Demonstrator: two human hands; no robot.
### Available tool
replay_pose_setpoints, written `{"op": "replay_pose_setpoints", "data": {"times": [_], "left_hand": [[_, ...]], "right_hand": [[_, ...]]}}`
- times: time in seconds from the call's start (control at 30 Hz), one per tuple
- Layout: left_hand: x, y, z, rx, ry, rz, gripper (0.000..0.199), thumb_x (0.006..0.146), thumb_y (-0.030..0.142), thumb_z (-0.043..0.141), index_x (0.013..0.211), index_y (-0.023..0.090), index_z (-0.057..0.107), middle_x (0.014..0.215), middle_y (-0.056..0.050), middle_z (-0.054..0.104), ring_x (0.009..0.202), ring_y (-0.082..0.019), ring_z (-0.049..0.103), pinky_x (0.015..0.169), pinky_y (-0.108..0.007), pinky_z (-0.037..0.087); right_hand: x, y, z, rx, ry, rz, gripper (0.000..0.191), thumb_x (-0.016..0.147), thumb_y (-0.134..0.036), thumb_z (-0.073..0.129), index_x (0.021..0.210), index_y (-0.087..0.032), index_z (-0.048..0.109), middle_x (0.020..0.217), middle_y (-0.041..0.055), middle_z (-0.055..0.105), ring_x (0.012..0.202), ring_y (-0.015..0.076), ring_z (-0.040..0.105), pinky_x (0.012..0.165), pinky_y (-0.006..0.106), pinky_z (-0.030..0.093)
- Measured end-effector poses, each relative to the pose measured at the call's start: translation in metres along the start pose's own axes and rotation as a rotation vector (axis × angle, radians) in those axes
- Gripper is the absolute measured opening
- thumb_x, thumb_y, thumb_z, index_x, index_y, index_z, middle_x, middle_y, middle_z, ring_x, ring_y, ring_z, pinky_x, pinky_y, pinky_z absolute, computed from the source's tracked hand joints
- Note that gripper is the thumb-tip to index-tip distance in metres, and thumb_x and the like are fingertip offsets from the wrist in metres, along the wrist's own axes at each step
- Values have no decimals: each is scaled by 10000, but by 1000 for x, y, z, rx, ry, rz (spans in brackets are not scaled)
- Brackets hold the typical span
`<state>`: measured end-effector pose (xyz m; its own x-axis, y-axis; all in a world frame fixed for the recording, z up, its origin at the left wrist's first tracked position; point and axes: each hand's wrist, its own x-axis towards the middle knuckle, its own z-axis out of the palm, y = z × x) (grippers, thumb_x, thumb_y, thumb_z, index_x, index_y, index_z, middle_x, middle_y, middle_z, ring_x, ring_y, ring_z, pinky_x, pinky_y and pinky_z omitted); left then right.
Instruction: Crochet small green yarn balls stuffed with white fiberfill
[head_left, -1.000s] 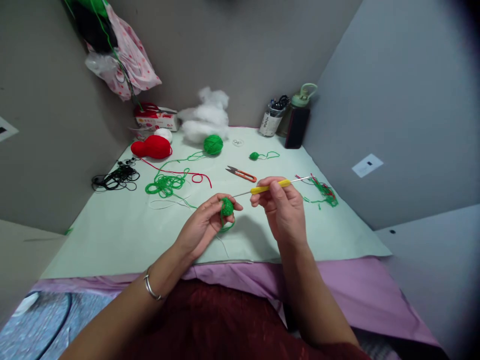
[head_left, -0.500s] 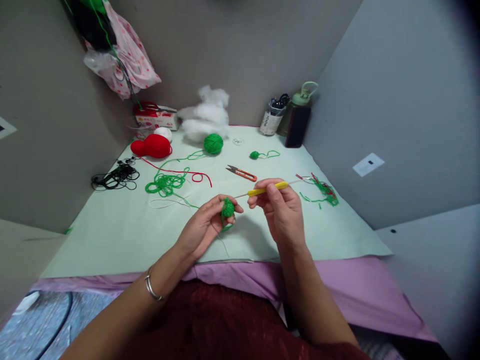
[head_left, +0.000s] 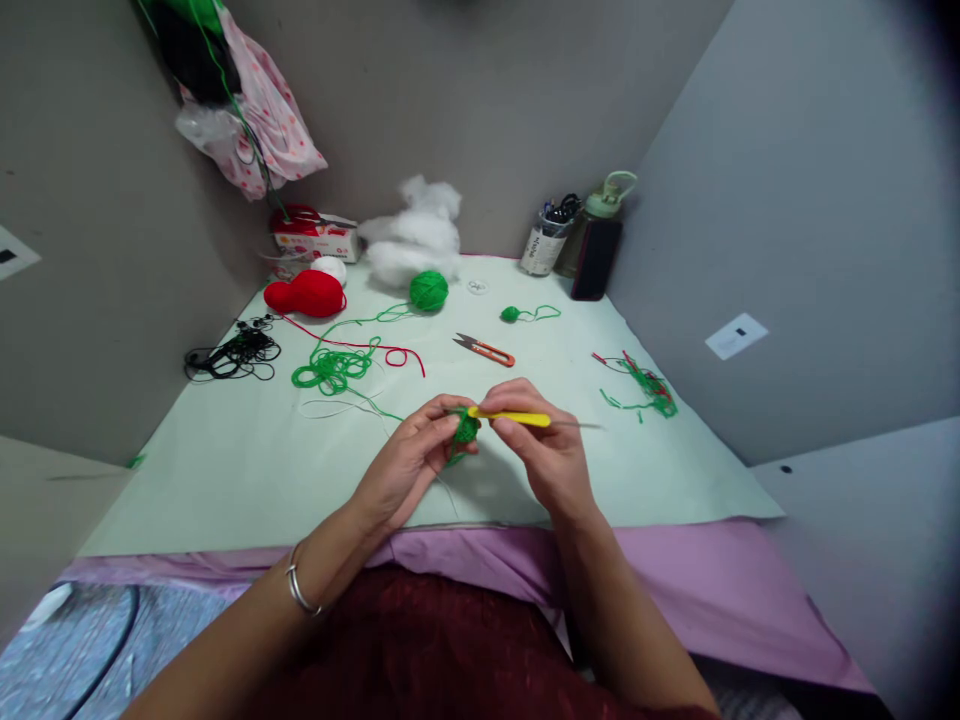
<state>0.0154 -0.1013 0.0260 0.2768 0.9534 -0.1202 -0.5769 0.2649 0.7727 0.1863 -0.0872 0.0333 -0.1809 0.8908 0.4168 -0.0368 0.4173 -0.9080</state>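
Grey walls stand round a table topped in pale green, with pink cloth hanging along its near edge. Just beyond that edge the two hands are close together over the tabletop. Fingers and thumb of the left hand are closed on a small green piece; the right hand grips a yellow-handled hook, its working end at the piece — whether it is in a stitch I cannot tell. A bangle circles the left wrist.

Past the hands, green yarn lies in loops to the left, and scraps to the right. Between them are orange snips. Further left sit black cord and red yarn.

Farther back, a green ball sits just in front of white stuffing. A second green piece, with a looped tail, lies to the right. At the back right stand a cup, a bottle and a phone — the phone upright before the bottle. Red-handled scissors rest on a box, back left.
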Motion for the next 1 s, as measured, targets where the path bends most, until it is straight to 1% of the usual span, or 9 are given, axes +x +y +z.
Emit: {"op": "replay_pose_setpoints", "data": {"times": [0.17,0.33,0.5,0.57,0.63,0.7,0.77,0.9,1.0], "left_hand": [[4,-6,-3,-94,26,0,156,794,254,811,916,186,741,956,-31,668,847,-143,627,787,-259,542],[4,-10,-3,-82,-5,-6,138,866,305,766,932,192,721,958,-25,685,850,-144,651,846,-279,539],[-6,7,-12,524,-282,-17,509,990,626,472,864,201,722,662,-39,640,665,-193,585,738,-331,479],[-10,16,-19,643,-218,45,410,959,527,611,718,208,701,632,-20,560,634,-175,498,682,-310,426],[-12,24,-23,697,-38,289,392,958,478,627,673,219,699,767,-46,600,747,-196,531,749,-311,448],[-14,30,-23,602,96,455,361,962,416,630,673,213,705,1012,-75,662,987,-222,580,891,-305,481],[-16,37,-18,349,105,433,342,949,324,650,636,187,661,1135,-72,677,1116,-219,586,957,-304,517],[-21,55,3,-208,-83,165,378,930,320,679,603,182,551,559,34,442,604,-124,567,639,-235,595],[-22,66,17,-324,-101,173,407,983,538,569,830,177,678,513,81,348,446,-84,439,614,-237,611]], "right_hand": [[-6,0,8,-171,-112,-92,230,965,-297,672,1169,-354,763,1226,62,701,1185,234,639,1043,452,524],[-7,8,11,-112,-30,-60,198,927,-263,725,1103,-340,772,1138,42,744,1106,215,682,1009,413,549],[-5,12,4,127,170,131,122,867,-308,782,987,-288,778,1053,32,768,1005,212,725,918,370,581],[-5,14,2,237,217,194,153,846,-327,801,989,-278,773,1030,27,772,974,200,729,887,346,582],[-6,18,2,295,252,217,155,831,-329,816,970,-274,776,1018,22,772,958,182,718,862,318,573],[-8,21,6,320,267,221,131,824,-324,826,939,-277,784,1018,10,772,944,161,706,842,288,556],[-10,24,13,337,267,228,115,821,-322,832,921,-281,792,1011,-1,774,934,149,700,836,272,540],[-13,25,29,358,286,276,135,839,-340,820,962,-286,803,974,-1,778,899,146,686,821,277,523],[-14,22,40,341,289,263,160,868,-353,791,1011,-282,808,1003,19,780,921,160,674,829,296,518]]}}
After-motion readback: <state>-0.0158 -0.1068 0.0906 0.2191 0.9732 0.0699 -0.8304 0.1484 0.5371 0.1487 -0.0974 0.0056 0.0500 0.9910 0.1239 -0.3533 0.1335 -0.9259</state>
